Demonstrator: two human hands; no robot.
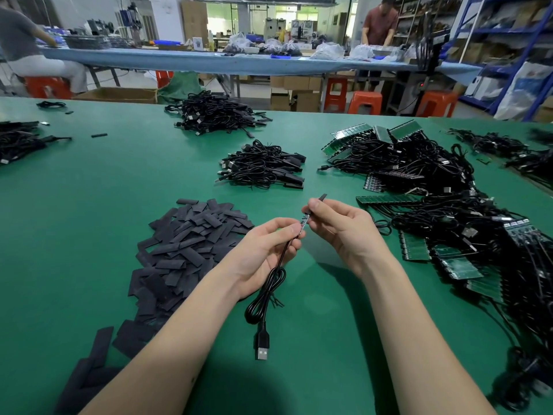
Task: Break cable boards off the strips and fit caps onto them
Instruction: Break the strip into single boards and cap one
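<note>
- My left hand (266, 250) pinches the cable board (302, 222) above the green table (89, 187); its black USB cable (264, 298) hangs coiled.
- My right hand (341, 226) pinches a flat black cap (321, 198) at the narrow board's far end.

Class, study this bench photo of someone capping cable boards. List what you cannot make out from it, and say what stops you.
- Head view: how far the cap sits over the board; the right hand covers the join.
- Where the cable meets the board; the left hand fingers hide it.
- Board markings: too small.
- Strips at the right: buried under cables, blurred near the edge.
- Pile of caps: its lower part passes under the left forearm.
</note>
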